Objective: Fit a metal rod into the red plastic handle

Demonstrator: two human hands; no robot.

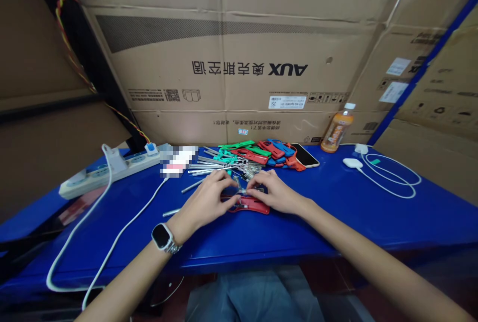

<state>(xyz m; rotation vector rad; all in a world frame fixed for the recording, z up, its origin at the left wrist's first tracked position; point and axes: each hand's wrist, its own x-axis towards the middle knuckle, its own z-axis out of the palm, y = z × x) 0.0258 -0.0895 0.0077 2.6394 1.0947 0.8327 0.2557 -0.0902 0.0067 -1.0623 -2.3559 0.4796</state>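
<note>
My left hand point(211, 200), with a smartwatch point(164, 237) on its wrist, and my right hand point(274, 192) meet over a red plastic handle piece point(254, 206) lying on the blue table point(336, 212). The fingers of both hands are curled and pinch a small metal part point(242, 191) above the red piece. Just behind the hands lies a bundle of thin metal rods point(212, 165). Beyond it sits a pile of green, red and blue plastic handle pieces point(261, 152).
A white power strip point(108, 165) and its cable point(85, 227) lie at the left. A phone point(305, 155), an orange drink bottle point(337, 130) and a white charger with coiled cable point(388, 175) lie at the right. Large cardboard boxes point(242, 63) wall the back.
</note>
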